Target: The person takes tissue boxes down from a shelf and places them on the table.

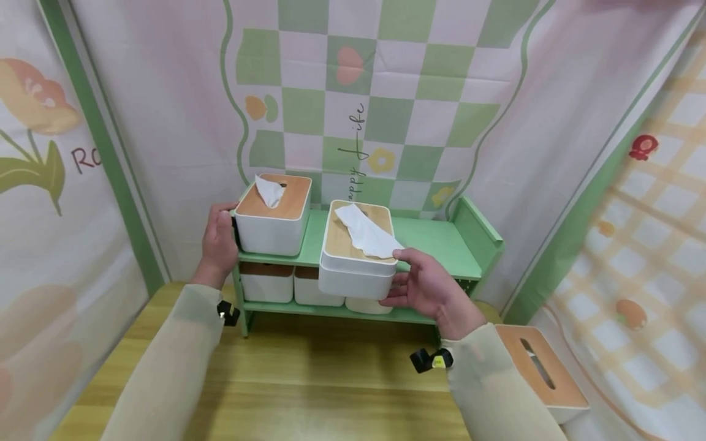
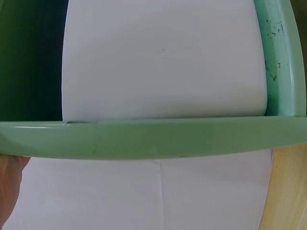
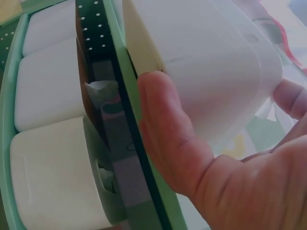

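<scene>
My right hand (image 1: 427, 291) holds a white tissue box (image 1: 353, 280) with a light wooden lid, thumb at the lid's edge and fingers at the lower side. A tissue hangs across that lid. The box is raised in front of the green shelf's (image 1: 425, 242) top board; the right wrist view shows the thumb against its white wall (image 3: 216, 62). My left hand (image 1: 219, 242) grips the shelf's left end, beside another tissue box (image 1: 271, 233) with a browner lid and a tissue sticking out. In the left wrist view, only part of this hand (image 2: 8, 184) shows by the green rim (image 2: 158, 139).
Several white boxes (image 1: 267, 288) stand on the lower board. One more tissue box (image 1: 543, 361) with a brown slotted lid lies at the right, beside my sleeve. The shelf stands on a wooden table (image 1: 331, 380), with patterned curtains (image 1: 353, 79) behind and at both sides.
</scene>
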Action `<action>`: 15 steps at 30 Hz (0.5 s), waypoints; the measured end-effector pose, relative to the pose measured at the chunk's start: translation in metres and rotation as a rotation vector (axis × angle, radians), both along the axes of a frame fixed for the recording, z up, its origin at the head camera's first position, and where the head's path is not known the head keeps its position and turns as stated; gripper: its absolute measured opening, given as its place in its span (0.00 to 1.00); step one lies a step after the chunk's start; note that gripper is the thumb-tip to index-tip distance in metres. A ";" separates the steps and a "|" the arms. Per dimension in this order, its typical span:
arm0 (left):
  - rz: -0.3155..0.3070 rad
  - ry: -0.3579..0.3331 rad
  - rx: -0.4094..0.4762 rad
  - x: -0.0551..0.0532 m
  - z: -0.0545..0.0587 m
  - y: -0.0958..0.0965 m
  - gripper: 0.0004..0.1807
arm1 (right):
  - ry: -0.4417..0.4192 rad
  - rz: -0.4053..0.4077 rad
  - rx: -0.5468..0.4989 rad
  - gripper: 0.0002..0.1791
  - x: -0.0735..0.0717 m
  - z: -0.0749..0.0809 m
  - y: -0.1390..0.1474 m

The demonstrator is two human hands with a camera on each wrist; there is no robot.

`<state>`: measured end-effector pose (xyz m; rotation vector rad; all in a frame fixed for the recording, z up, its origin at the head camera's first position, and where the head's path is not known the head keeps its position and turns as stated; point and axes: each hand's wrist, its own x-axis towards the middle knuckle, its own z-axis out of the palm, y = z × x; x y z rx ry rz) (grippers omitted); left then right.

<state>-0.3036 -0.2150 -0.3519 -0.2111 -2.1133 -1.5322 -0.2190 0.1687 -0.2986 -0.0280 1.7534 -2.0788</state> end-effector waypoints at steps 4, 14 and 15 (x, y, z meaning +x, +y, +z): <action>0.002 0.011 0.003 -0.001 0.000 -0.001 0.31 | 0.007 0.005 0.028 0.36 -0.001 0.005 0.000; -0.004 0.004 0.001 0.000 0.000 0.000 0.31 | -0.002 -0.016 0.075 0.33 -0.010 0.007 -0.001; -0.006 0.008 0.003 0.000 0.000 0.000 0.31 | -0.001 -0.014 0.073 0.32 -0.009 0.006 -0.001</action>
